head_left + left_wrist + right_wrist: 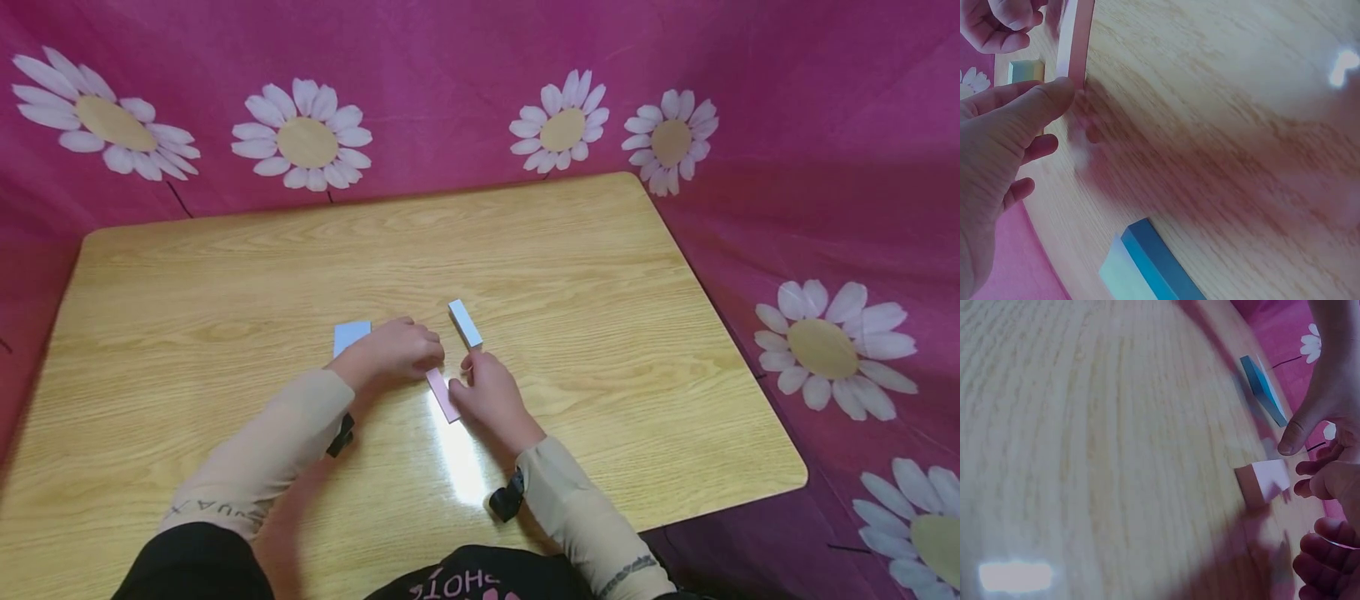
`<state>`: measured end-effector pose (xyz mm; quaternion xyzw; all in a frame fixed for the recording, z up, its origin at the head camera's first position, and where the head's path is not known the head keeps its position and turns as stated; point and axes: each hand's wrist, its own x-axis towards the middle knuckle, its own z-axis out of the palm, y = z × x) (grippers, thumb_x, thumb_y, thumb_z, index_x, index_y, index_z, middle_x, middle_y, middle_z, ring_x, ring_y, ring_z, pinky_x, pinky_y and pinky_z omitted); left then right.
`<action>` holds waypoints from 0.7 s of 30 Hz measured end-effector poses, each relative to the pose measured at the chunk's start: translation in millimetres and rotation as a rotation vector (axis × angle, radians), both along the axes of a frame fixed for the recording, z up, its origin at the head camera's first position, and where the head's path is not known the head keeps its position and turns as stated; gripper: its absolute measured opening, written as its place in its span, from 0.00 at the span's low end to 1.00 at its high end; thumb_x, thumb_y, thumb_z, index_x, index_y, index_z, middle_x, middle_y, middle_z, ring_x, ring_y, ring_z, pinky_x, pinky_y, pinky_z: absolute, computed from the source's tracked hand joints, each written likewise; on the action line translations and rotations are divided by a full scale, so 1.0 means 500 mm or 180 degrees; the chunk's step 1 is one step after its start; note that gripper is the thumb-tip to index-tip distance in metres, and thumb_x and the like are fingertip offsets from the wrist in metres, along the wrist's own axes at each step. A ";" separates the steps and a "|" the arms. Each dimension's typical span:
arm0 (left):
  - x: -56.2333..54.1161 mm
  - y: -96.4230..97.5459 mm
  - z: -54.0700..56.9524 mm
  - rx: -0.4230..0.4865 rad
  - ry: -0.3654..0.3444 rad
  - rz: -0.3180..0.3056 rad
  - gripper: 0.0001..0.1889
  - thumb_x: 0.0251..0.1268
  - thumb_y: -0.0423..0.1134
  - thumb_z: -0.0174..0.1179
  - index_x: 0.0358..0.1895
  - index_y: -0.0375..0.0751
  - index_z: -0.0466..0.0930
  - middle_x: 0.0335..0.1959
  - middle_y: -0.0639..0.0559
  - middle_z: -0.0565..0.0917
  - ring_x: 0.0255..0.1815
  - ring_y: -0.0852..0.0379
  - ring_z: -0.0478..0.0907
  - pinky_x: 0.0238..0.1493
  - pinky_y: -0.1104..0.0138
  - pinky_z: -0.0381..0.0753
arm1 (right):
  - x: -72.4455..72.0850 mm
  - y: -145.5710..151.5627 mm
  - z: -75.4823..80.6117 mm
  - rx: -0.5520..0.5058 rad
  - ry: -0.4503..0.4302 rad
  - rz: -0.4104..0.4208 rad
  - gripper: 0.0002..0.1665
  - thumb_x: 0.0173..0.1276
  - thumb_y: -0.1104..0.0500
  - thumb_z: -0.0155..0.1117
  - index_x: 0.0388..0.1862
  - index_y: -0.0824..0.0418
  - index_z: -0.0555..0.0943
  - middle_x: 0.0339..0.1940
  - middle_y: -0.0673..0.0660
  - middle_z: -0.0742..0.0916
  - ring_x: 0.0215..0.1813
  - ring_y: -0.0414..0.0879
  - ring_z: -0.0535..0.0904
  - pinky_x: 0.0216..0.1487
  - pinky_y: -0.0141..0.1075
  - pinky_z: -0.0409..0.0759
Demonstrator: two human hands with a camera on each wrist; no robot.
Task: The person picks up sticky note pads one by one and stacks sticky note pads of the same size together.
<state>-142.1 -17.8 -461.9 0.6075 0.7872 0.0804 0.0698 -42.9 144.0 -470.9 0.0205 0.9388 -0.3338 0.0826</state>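
A slim pink block (pixel 442 395) lies on the table between the two hands. My left hand (pixel 393 350) pinches its far end, the thumb (pixel 1057 94) against the block's edge in the left wrist view. On the right, my right hand (pixel 493 396) hovers beside the pink block with loosely curled fingers and holds nothing. A light blue block (pixel 466 323) lies just beyond the right fingers. Beside the left wrist is a flat blue block (pixel 351 335), partly covered by the hand; its darker blue side (pixel 1160 262) shows in the left wrist view.
The wooden table (pixel 570 275) has rounded corners and a bright light reflection in front of the hands. Pink cloth (pixel 442 50) with white daisies hangs behind the table and along its right side. Small black cameras (pixel 507 497) sit at the wrists.
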 end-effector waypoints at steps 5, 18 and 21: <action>0.006 0.003 -0.005 0.0024 -0.0044 0.0010 0.04 0.48 0.33 0.60 0.27 0.46 0.76 0.27 0.56 0.76 0.29 0.57 0.74 0.34 0.59 0.70 | 0.008 -0.005 -0.003 -0.0010 -0.0032 0.0066 0.16 0.51 0.55 0.60 0.35 0.65 0.75 0.28 0.54 0.76 0.30 0.45 0.71 0.32 0.35 0.70; 0.020 0.014 -0.004 -0.0060 -0.0067 -0.0051 0.06 0.46 0.31 0.61 0.28 0.47 0.78 0.28 0.56 0.78 0.32 0.56 0.76 0.35 0.56 0.70 | 0.019 -0.020 -0.011 0.0122 -0.0351 0.0139 0.19 0.43 0.53 0.62 0.32 0.61 0.72 0.27 0.52 0.75 0.26 0.44 0.70 0.24 0.33 0.68; 0.022 0.016 -0.001 -0.0055 -0.0064 -0.0065 0.05 0.47 0.31 0.61 0.27 0.47 0.78 0.27 0.57 0.78 0.32 0.56 0.76 0.35 0.56 0.70 | 0.021 -0.023 -0.013 0.0189 -0.0372 0.0137 0.18 0.43 0.53 0.61 0.32 0.61 0.71 0.27 0.52 0.74 0.25 0.45 0.70 0.24 0.33 0.68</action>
